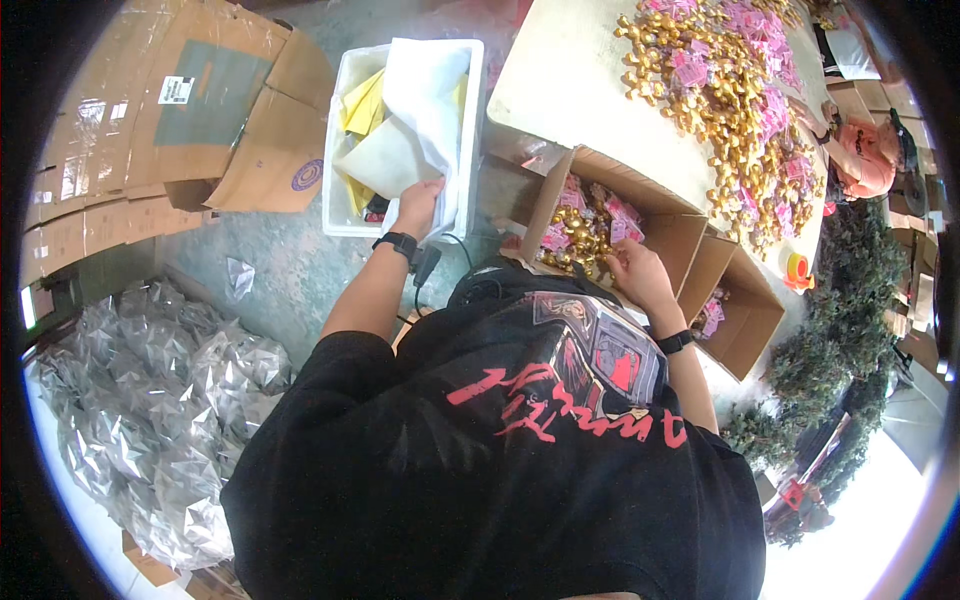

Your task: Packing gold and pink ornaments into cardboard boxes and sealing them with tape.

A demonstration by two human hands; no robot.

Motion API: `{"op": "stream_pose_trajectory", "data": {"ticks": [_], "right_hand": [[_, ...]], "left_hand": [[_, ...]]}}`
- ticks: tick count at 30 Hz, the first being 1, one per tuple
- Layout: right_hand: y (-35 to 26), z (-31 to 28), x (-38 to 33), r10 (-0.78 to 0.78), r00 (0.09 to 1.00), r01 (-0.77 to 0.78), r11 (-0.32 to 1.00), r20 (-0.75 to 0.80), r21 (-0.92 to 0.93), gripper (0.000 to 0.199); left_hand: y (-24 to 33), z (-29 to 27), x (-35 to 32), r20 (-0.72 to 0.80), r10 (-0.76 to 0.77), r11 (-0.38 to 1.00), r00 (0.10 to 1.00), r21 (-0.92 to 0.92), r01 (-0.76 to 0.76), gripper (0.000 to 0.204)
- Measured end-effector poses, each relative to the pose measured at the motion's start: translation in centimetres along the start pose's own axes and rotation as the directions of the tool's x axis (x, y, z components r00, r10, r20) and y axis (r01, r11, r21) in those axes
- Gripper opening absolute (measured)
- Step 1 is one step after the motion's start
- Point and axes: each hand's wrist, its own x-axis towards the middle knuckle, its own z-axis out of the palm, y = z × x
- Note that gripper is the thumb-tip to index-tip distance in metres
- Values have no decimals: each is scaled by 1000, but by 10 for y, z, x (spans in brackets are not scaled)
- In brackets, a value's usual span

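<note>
A white foam box (333,205) stands ahead on the left, with a large white sheet (425,90) and yellow pieces (365,104) in it. At the box's near side, my left hand (417,208) is closed on the lower edge of the sheet. Right of it, an open cardboard carton (655,192) holds small gold ornaments (578,243) with pink tags (625,218). My right hand (643,275) is over the carton's near edge, its fingers curled together against the ornaments; what they pinch, if anything, is hidden.
A pale table (560,75) bears a heap of tagged gold ornaments (715,95). Another carton (742,300) stands to the right. Silver star-shaped pieces (165,390) pile up at left, below large cartons (130,110). A co-worker (865,155) reaches over the table's far right, near green foliage (840,280).
</note>
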Motion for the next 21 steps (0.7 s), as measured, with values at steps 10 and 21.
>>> {"op": "stream_pose_trajectory", "data": {"ticks": [10, 21], "right_hand": [[9, -6, -4, 8, 1000, -9, 1000, -15, -22, 28], [9, -5, -7, -26, 999, 27, 999, -39, 19, 28]], "left_hand": [[95, -80, 15, -369, 113, 986, 923, 156, -58, 36], [186, -131, -23, -360, 507, 671, 784, 735, -97, 24]]}}
